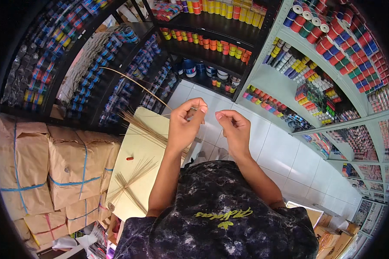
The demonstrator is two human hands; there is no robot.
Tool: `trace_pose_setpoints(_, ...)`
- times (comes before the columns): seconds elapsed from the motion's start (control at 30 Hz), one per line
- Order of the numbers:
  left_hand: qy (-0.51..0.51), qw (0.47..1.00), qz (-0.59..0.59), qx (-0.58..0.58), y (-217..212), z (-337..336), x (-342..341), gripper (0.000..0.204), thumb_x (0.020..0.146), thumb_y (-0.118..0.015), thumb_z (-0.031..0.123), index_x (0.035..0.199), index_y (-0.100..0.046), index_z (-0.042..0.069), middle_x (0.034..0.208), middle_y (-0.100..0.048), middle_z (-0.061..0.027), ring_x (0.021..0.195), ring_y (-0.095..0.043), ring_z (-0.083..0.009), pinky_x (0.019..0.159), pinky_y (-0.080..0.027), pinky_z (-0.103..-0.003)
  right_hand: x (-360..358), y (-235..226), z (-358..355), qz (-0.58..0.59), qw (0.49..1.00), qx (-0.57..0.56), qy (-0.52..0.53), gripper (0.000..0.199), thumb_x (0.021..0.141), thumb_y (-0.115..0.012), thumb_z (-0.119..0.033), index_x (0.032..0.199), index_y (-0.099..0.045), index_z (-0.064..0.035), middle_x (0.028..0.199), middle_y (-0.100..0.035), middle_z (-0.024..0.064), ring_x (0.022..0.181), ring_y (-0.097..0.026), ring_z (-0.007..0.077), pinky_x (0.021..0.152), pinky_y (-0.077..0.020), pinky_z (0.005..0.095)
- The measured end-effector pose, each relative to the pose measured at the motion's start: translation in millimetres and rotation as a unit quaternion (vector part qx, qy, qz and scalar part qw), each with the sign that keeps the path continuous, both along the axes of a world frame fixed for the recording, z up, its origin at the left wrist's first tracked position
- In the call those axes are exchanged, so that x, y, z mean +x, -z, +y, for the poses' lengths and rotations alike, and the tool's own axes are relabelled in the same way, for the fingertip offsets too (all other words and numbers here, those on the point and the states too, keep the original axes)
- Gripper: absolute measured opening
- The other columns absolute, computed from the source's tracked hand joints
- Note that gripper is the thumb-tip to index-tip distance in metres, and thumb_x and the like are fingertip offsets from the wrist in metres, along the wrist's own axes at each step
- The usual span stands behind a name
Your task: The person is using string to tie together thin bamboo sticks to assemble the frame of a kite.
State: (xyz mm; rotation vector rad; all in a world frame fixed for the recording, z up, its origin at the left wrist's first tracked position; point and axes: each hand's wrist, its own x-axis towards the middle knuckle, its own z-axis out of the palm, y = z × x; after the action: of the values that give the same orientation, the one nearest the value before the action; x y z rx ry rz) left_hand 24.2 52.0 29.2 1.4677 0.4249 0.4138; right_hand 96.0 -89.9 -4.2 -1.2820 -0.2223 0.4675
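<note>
My left hand (186, 123) is closed in a pinch on a long, thin tan stick (136, 83), which curves out to the upper left. To its right, a short gap away, my right hand (236, 129) has its thumb and forefinger pressed together. Whatever lies in that pinch is too fine to make out. Left of my forearm, on a pale yellow table (138, 149), lie a bundle of thin sticks (148, 133) and a second group of sticks (127, 183) that cross one another. Between these two groups is a small red object (129, 159).
Brown paper parcels (19, 159) tied with blue string are stacked left of the table. Black shelves (203, 26) with colourful spools stand ahead, and a grey-green shelf unit (263, 77) lines the right. White floor tiles (263, 142) show between. Cardboard boxes (333, 239) sit lower right.
</note>
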Motion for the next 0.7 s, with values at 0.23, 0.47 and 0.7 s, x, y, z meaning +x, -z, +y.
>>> trace_pose_setpoints(0.23,-0.004,1.000,-0.017,-0.010,1,-7,0,0.010,0.097,-0.065,0.007,0.101,-0.067,-0.002,0.090,-0.063,0.0011,0.071,-0.055,-0.0042,0.063,-0.048,-0.022,-4,-4,2,-0.024,0.999,-0.029,0.006,0.009,0.091,-0.073,-0.008,0.091,-0.074,0.0009,0.066,-0.052,-0.0103,0.060,-0.037,-0.0012,0.053,-0.0275,0.0200)
trace_pose_setpoints(0.47,0.025,0.998,-0.027,0.042,8,-10,-2,0.012,0.098,-0.066,0.014,0.103,-0.069,0.003,0.074,-0.060,0.0041,0.060,-0.050,-0.0002,0.048,-0.036,-0.018,-5,-5,2,-0.024,0.999,-0.028,-0.007,0.009,0.091,-0.074,-0.008,0.094,-0.075,0.0006,0.065,-0.050,-0.0106,0.059,-0.037,-0.0012,0.052,-0.0271,0.0198)
trace_pose_setpoints(0.7,0.034,0.997,-0.008,0.069,11,-8,-6,0.009,0.094,-0.069,0.007,0.099,-0.070,0.000,0.092,-0.068,-0.0015,0.077,-0.059,-0.0055,0.056,-0.042,-0.020,-2,-5,-6,0.134,0.988,0.037,-0.069,0.014,0.093,-0.071,-0.012,0.100,-0.074,0.0001,0.061,-0.047,-0.0102,0.053,-0.034,-0.0001,0.048,-0.0246,0.0215)
